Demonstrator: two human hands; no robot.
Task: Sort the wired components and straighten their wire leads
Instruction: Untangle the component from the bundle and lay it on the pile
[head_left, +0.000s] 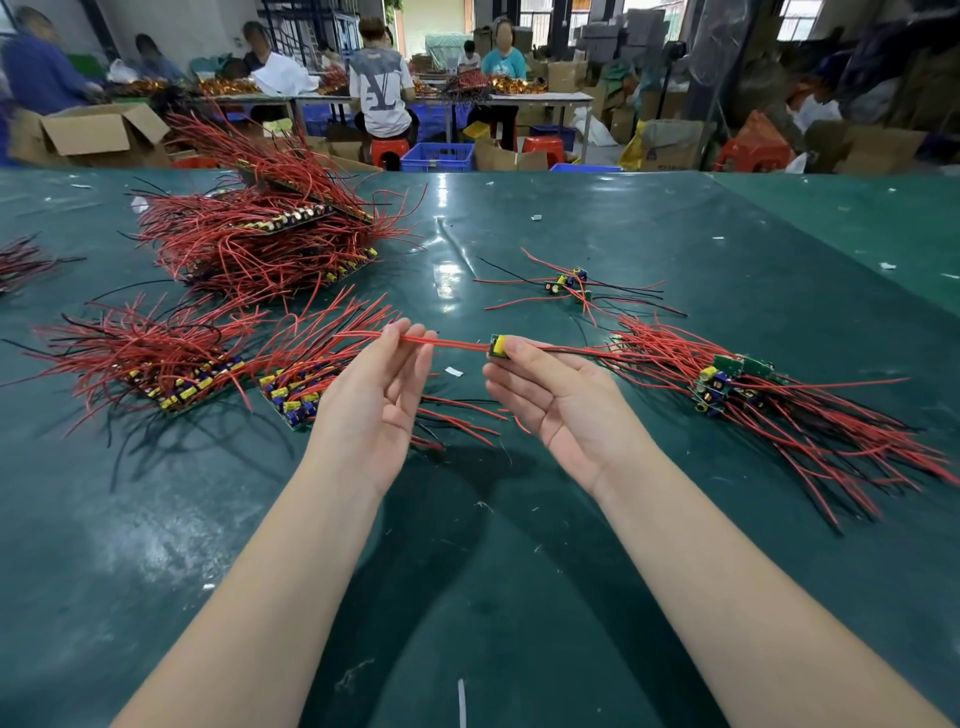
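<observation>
One wired component (500, 346) is up off the bench (571, 571), held between both hands w/ its red leads (452, 343) stretched roughly horizontal, left-right across the view. Right hand (561, 400), palm up, pinches the small board w/ yellow part at thumb and fingertip; more leads trail off its right side toward the loose pile (753, 395). Left hand (382, 395), also palm up, has the red leads running through its fingertips at their far left end; looks like a light pinch, fingers mostly straight.

Key relation: lead axis runs straight from the right hand's board to the left hand, so a straightening pull goes leftward along that line, away from the board. Left hand is the one on the wires; right is the anchor.

Sorted rows (171, 374) and (296, 389) lie just left of and below the left hand, so that hand is nearer the drop spot. Big stack (270, 234) sits further back left, a few strays (569, 283) back right.
</observation>
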